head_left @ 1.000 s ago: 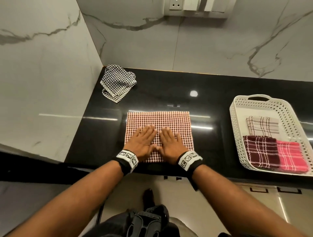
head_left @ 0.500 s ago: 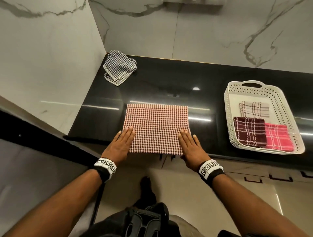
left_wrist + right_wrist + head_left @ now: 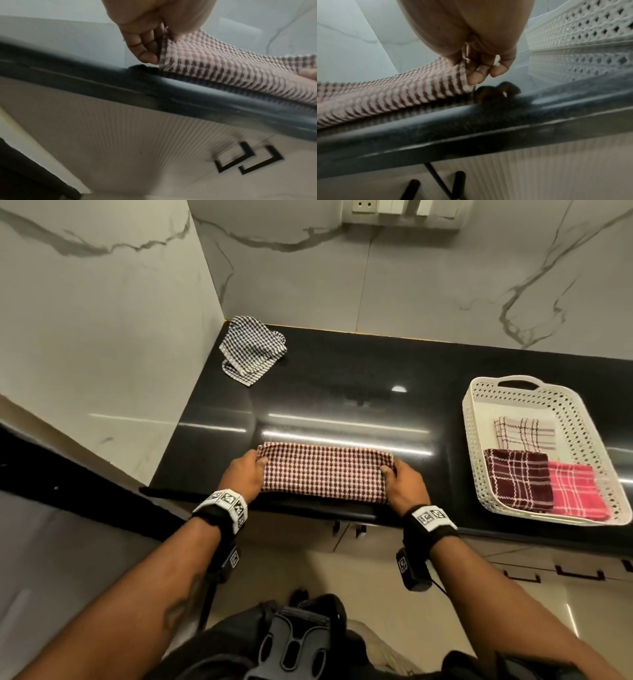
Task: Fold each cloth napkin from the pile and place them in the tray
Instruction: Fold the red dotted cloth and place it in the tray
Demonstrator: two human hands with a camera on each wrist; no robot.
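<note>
A red-and-white checked napkin (image 3: pixel 323 472) lies near the front edge of the black counter (image 3: pixel 342 405), doubled over into a long strip. My left hand (image 3: pixel 248 472) pinches its left end (image 3: pixel 171 44) and my right hand (image 3: pixel 400 477) pinches its right end (image 3: pixel 460 75), holding the near edge carried over toward the far edge. A black-and-white checked napkin (image 3: pixel 251 349) lies crumpled at the back left corner. The white perforated tray (image 3: pixel 476 419) at the right holds three folded napkins: a pale one (image 3: pixel 524 433), a maroon one (image 3: pixel 517 482) and a pink one (image 3: pixel 579 491).
Marble walls close off the counter on the left and at the back. A socket panel (image 3: pixel 400 210) sits high on the back wall. Below the counter's front edge (image 3: pixel 188 94) are cabinet fronts with black handles (image 3: pixel 248 159).
Both hands went from lying flat beside the spread napkin to pinching its near corners and carrying them away from me, folding it in half into a strip.
</note>
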